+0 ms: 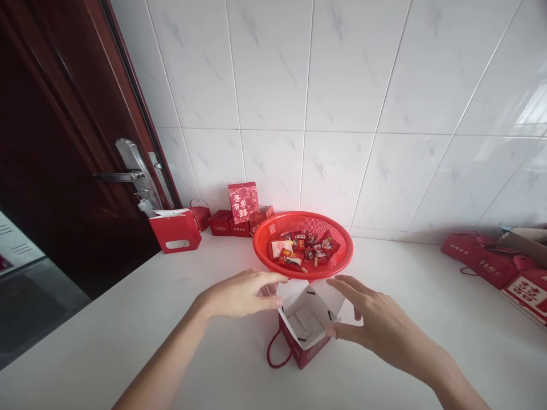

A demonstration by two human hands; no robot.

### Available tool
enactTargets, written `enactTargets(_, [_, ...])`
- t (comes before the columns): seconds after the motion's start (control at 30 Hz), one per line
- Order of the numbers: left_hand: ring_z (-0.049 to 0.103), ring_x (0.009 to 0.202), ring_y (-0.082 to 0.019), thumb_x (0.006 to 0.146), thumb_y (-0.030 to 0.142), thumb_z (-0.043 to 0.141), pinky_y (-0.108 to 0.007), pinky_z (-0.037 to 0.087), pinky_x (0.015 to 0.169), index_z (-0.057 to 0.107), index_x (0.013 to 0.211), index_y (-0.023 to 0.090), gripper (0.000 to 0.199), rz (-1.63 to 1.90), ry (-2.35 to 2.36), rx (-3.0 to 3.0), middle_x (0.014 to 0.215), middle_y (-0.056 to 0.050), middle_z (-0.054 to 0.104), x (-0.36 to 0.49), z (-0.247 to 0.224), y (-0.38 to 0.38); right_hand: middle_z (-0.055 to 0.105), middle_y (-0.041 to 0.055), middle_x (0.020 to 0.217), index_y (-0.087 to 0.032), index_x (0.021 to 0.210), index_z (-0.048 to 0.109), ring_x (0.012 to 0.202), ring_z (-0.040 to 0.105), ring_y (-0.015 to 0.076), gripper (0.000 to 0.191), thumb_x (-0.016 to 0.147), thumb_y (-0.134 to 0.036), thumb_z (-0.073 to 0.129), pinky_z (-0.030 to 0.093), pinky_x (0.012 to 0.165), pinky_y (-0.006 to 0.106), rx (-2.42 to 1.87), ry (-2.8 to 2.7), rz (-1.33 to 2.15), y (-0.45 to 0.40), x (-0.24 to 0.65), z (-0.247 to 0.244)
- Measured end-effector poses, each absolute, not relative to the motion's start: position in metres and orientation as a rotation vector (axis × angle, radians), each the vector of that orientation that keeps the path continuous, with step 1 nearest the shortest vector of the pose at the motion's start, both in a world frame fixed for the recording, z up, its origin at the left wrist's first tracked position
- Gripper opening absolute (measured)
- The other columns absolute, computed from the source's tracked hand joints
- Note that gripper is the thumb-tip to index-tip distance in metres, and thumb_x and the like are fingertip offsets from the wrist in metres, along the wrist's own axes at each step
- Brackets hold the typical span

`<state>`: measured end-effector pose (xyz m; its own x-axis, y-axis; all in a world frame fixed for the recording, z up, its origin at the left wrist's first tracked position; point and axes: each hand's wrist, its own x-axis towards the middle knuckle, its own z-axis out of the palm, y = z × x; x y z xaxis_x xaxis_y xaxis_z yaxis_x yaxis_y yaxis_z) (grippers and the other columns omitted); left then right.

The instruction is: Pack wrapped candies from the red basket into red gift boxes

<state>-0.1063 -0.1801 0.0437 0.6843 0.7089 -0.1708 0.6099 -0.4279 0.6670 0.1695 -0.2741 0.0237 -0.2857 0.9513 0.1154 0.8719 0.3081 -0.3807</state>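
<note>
A small red gift box (314, 350) with a white inside stands on the white table in front of me, its top unfolded. Black cord ends show inside its walls, and a red cord handle (278, 348) loops out at the left. My left hand (241, 293) is at the box's left rim, thumb and fingers apart. On the right side, my right hand (378, 316) spreads thumb and fingers around a white flap (335, 299). Whether the fingertips press on the card is hard to tell. Just behind the box sits a red plastic basket (261, 250) with wrapped candies (310, 242) and peanuts.
Several red boxes (221, 223) stand along the tiled wall, with a patterned one (243, 203) on top. An open red box (179, 230) is at the left edge near the door handle (137, 173). More red packaging (487, 262) lies at the right.
</note>
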Motion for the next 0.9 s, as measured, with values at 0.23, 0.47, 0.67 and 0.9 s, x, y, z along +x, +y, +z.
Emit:
enactTargets(0.23, [0.069, 0.094, -0.023, 0.092, 0.047, 0.058, -0.029, 0.051, 0.083, 0.073, 0.116, 0.020, 0.040, 0.449, 1.081, 2.215, 0.104, -0.006, 0.076, -0.100, 0.040, -0.175, 0.068, 0.0065, 0.128, -0.032, 0.128, 0.065, 0.074, 0.069, 0.0172, 0.035, 0.095, -0.042, 0.063, 0.056, 0.068, 0.032, -1.459, -2.284, 0.357, -0.278, 0.173, 0.028])
enactTargets(0.47, [0.069, 0.100, -0.024, 0.091, 0.038, 0.058, -0.029, 0.050, 0.086, 0.075, 0.113, 0.019, 0.034, 0.458, 1.134, 2.310, 0.111, -0.009, 0.075, -0.082, 0.039, -0.108, 0.072, 0.0028, 0.082, -0.024, 0.093, 0.072, 0.066, 0.061, 0.0155, 0.027, 0.096, -0.045, 0.056, 0.052, 0.060, 0.029, -1.427, -2.090, 0.517, -0.261, 0.198, 0.039])
enactTargets(0.67, [0.070, 0.090, -0.031, 0.063, 0.019, 0.080, -0.032, 0.049, 0.076, 0.075, 0.096, 0.017, 0.034, -0.101, 1.344, 2.335, 0.085, -0.008, 0.076, -0.037, 0.024, -0.030, 0.067, 0.0041, 0.071, -0.019, 0.079, 0.071, 0.064, 0.058, 0.0168, 0.044, 0.088, -0.060, 0.060, 0.051, 0.061, 0.031, -1.284, -1.779, 0.724, -0.192, 0.208, 0.023])
enactTargets(0.9, [0.068, 0.105, -0.028, 0.070, 0.033, 0.083, -0.036, 0.053, 0.085, 0.067, 0.116, 0.011, 0.053, 0.005, 1.408, 2.306, 0.123, -0.016, 0.069, -0.013, 0.002, 0.012, 0.065, 0.0053, 0.062, -0.017, 0.070, 0.065, 0.056, 0.056, 0.0170, 0.048, 0.067, -0.064, 0.072, 0.047, 0.055, 0.032, -1.237, -1.372, 0.760, -0.112, 0.190, -0.010])
